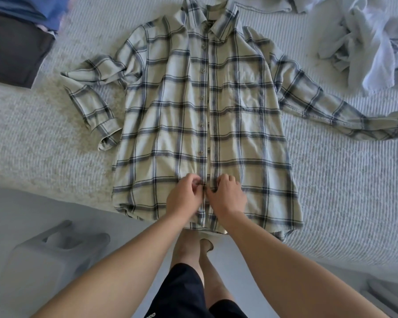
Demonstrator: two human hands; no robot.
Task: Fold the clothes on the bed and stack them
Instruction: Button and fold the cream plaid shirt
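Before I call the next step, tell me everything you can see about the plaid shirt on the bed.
The plaid shirt lies flat and front up on the bed, collar far, hem toward the person and slightly over the bed's edge. It looks like soft flannel, cream with dark blue checks, with a chest pocket and a button placket down the middle. Its sleeve on the picture's left is bent back; the other stretches out sideways. The left hand and right hand pinch the placket near the hem.
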